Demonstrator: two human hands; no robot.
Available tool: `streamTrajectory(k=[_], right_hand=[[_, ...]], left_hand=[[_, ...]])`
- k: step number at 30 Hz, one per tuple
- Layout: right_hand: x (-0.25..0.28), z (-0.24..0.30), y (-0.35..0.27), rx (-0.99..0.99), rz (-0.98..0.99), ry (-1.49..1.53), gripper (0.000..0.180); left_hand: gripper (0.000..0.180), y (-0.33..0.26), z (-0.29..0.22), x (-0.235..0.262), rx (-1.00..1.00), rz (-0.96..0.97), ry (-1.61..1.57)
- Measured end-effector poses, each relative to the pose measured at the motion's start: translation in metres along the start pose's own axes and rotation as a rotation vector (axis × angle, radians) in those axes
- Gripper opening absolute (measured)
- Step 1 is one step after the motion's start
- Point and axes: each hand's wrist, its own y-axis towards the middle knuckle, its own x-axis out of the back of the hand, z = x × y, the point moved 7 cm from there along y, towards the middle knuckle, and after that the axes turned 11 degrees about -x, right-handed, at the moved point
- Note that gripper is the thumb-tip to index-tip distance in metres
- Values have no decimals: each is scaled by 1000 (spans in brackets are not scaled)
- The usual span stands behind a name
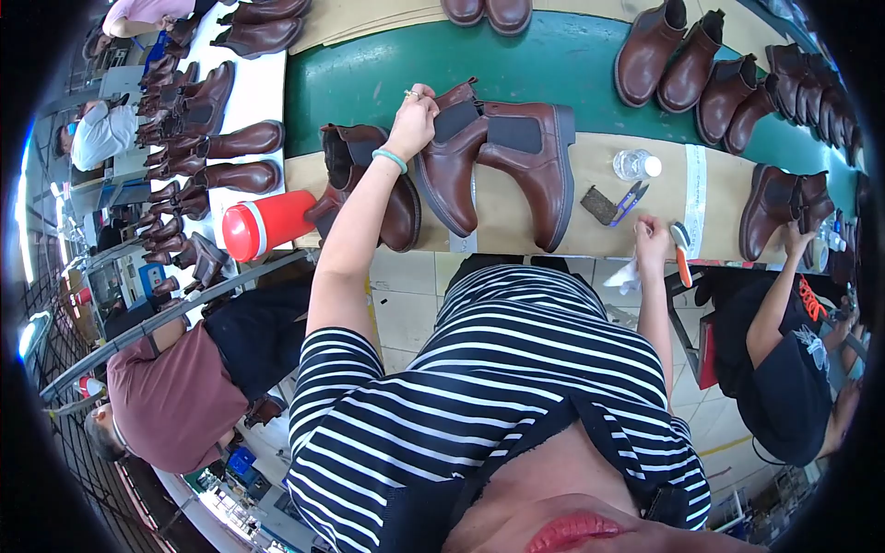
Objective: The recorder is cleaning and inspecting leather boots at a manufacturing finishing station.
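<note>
On the green-and-tan desk (369, 88), one brown Chelsea boot (450, 175) touches another (542, 175); a tug might scuff both. The left hand (413, 124) curls its fingers at the shaft, grip unclear. The right hand's (653, 241) fingers, seemingly pinching a white cloth (626, 276), neighbour an orange-handled tool (682, 253); a bump could drop it.

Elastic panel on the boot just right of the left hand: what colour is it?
Dark grey; the elastic panel shows best in the head view.

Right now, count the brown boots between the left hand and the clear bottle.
2: one boot beside the left hand, another boot right of it, nearer the clear bottle. None seems hidden.
</note>
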Motion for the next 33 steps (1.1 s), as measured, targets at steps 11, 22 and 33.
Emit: streamTrajectory(k=[11,22,33], right_hand=[[-3,-3,13,-121,-277,-52,38],[-4,10,11,-223,-247,-94,34],[135,114,-15,-9,-136,813,11]], left_hand=[[22,-18,27,-43,507,-302,-892],[13,-16,-12,-1,42,-211,-142],[12,-22,-7,-11,149,-237,-203]])
